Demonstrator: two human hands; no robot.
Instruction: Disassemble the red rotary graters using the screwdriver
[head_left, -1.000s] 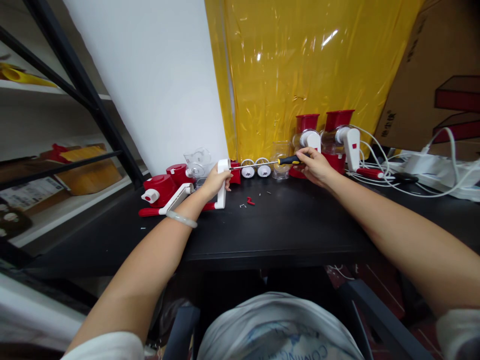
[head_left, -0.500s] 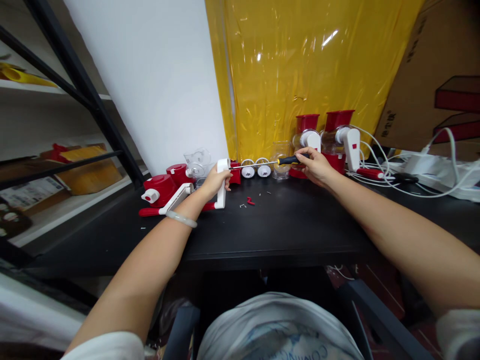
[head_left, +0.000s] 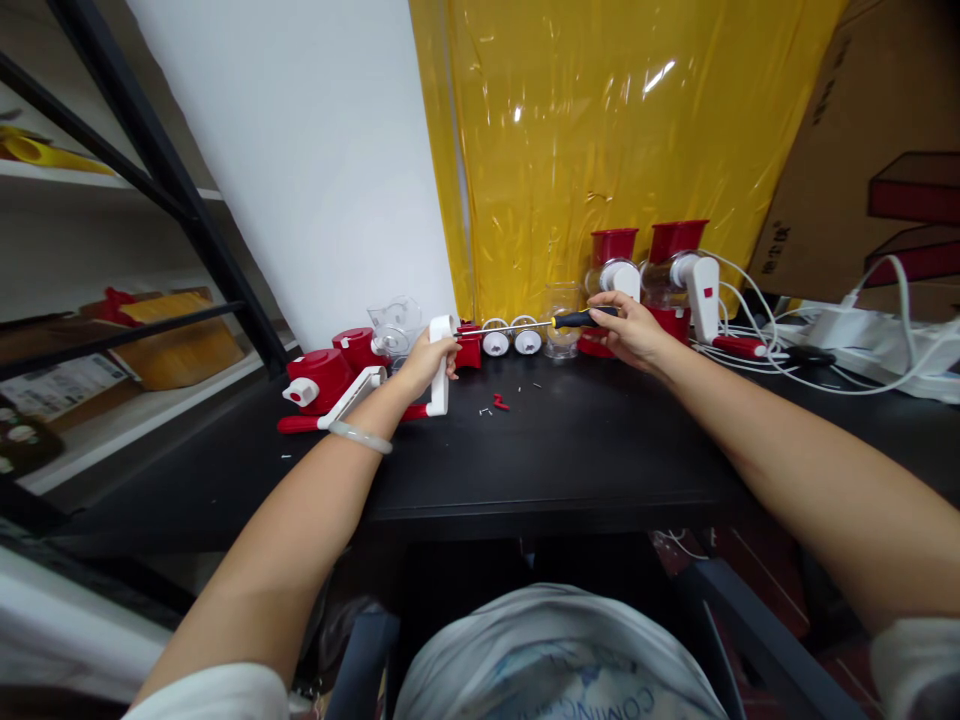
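Observation:
My left hand (head_left: 429, 362) is closed around a white crank handle (head_left: 440, 394) with a red grip, holding it upright above the black table. In my right hand (head_left: 626, 328) is a screwdriver (head_left: 574, 320) with a black and yellow handle, its long shaft lying nearly level and pointing left. The tip meets the crank handle beside my left fingers; whether it sits in a screw I cannot make out. Several small screws (head_left: 486, 412) and a small red piece (head_left: 500, 402) lie on the table between my hands.
Red grater bodies (head_left: 321, 378) and another white crank handle (head_left: 352, 398) lie on the left. Two white round parts (head_left: 511, 340) stand at the back. Assembled red and white graters (head_left: 679, 285) stand on the right, near white cables and a power strip (head_left: 900, 345).
The crank handle and my left hand have shifted slightly left. The screwdriver has moved left along with them, its tip still at the handle.

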